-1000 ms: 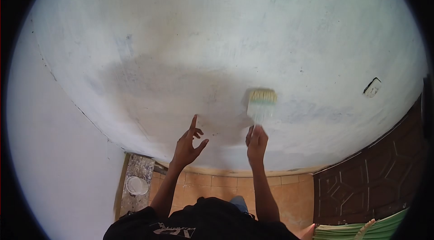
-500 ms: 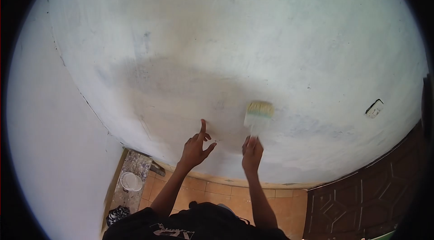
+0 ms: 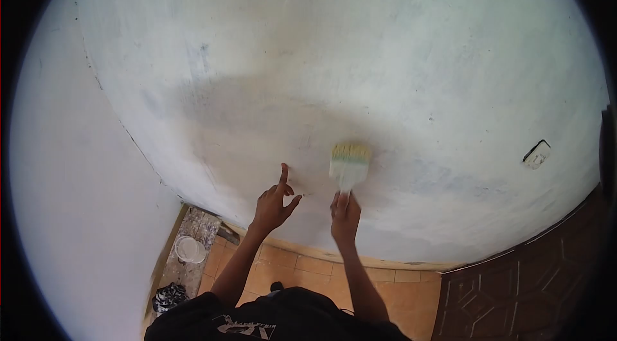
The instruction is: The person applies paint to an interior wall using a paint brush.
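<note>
My right hand is closed round the handle of a wide paintbrush, held upright with its yellowish bristles up and overlapping the wall. The brush's pale body has a greenish band below the bristles. To the left, my left hand is open, its index finger pointing up and its thumb spread out, close to the wall and holding nothing. The white wall has patchy grey smudges, and a shadow falls across it around both hands.
A paint-spattered bench at lower left bears a white round tub and a black-and-white crumpled bundle. A wall switch is at right, above a dark panelled door. Orange tiles cover the floor.
The brush and my right hand have moved left, nearer to my left hand. My left hand keeps its pose, shifted only slightly. The whole view has tilted a little.
</note>
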### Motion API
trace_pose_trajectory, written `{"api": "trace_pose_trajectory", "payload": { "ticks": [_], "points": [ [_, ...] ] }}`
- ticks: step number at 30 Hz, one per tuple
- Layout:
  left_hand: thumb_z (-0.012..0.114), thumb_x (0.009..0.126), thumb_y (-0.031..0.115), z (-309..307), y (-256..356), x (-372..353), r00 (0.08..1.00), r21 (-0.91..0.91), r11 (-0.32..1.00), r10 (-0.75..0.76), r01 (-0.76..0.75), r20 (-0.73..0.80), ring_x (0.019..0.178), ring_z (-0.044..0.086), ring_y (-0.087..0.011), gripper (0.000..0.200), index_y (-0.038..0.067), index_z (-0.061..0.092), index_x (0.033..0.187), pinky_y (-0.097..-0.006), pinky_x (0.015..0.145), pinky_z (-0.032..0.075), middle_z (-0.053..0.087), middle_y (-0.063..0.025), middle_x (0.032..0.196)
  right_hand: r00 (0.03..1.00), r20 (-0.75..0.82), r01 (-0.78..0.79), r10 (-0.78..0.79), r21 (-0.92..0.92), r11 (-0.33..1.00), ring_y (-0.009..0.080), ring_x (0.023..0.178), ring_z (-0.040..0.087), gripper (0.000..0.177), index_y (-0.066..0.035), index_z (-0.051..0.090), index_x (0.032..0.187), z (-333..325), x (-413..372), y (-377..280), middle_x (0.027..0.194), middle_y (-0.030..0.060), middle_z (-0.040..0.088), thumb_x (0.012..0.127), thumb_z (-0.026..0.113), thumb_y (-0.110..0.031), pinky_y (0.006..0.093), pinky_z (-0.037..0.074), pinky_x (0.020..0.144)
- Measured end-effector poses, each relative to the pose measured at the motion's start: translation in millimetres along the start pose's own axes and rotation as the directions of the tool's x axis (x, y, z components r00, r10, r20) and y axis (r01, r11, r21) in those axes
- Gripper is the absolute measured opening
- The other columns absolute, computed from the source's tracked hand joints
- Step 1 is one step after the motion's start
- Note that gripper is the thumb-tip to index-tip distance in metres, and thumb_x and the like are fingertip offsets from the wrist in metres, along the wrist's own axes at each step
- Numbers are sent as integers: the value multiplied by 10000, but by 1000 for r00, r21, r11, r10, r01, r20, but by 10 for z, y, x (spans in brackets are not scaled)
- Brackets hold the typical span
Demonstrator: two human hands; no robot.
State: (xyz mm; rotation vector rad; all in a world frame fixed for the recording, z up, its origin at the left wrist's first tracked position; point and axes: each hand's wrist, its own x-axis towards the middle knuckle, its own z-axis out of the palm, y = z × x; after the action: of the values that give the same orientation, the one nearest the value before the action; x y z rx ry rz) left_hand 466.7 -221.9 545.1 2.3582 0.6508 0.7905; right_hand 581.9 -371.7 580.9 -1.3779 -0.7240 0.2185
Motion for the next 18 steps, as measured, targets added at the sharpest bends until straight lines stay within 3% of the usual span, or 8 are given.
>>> {"api": "trace_pose_trajectory", "payload": {
  "ticks": [3, 4, 7, 10, 14, 18],
  "points": [
    [727, 872, 260, -23, 29, -46, 1000, 2, 1000, 19, -19, -12, 867, 673, -237, 979, 102, 65, 1576, -393, 787, 542, 682, -52, 930, 999, 39, 18, -21, 70, 997, 30, 483, 306, 457, -91, 429, 780, 36, 250, -93, 584, -52, 357, 1051, 406, -458, 228, 259, 442],
    [718, 879, 267, -55, 29, -37, 999, 7, 999, 35, -35, -19, 867, 674, -247, 978, 123, 52, 1580, -401, 773, 547, 683, -56, 932, 997, 64, -39, 38, 16, 999, 78, 554, 363, 528, -42, 463, 808, -13, 228, 84, 637, -22, 396, 1035, 403, -514, 263, 315, 513],
    [727, 873, 267, -163, 25, -100, 998, -10, 998, 56, -56, -17, 879, 672, -255, 977, 128, 67, 1580, -400, 782, 546, 678, -70, 952, 998, 40, -53, 57, -87, 995, 91, 574, 388, 514, -42, 473, 820, -51, -203, 778, 637, -9, 403, 1039, 402, -502, 269, 331, 530],
    [755, 848, 230, -267, -10, -213, 999, -80, 997, -23, 21, -27, 899, 668, -245, 963, 84, 132, 1568, -374, 834, 529, 676, -83, 988, 957, 49, -280, 287, -125, 952, 102, 594, 410, 529, -38, 485, 817, -12, -644, 942, 635, 9, 410, 1041, 387, -508, 275, 343, 542],
    [751, 851, 216, -423, -116, -225, 999, -114, 993, -34, 33, -7, 917, 667, -245, 955, 86, 133, 1568, -374, 849, 527, 675, -95, 1003, 999, 26, -41, 44, -95, 995, 89, 552, 382, 527, -46, 466, 781, 137, -271, 273, 619, -22, 396, 1043, 393, -498, 272, 321, 508],
    [746, 858, 203, -640, -238, -148, 1000, -147, 989, 10, -8, 15, 921, 664, -247, 944, 91, 133, 1568, -378, 857, 526, 672, -104, 1008, 1000, -27, -9, 11, 63, 998, 36, 478, 335, 472, -98, 445, 751, 358, 147, -6, 572, -60, 358, 1051, 406, -460, 226, 261, 430]
  ]
}}
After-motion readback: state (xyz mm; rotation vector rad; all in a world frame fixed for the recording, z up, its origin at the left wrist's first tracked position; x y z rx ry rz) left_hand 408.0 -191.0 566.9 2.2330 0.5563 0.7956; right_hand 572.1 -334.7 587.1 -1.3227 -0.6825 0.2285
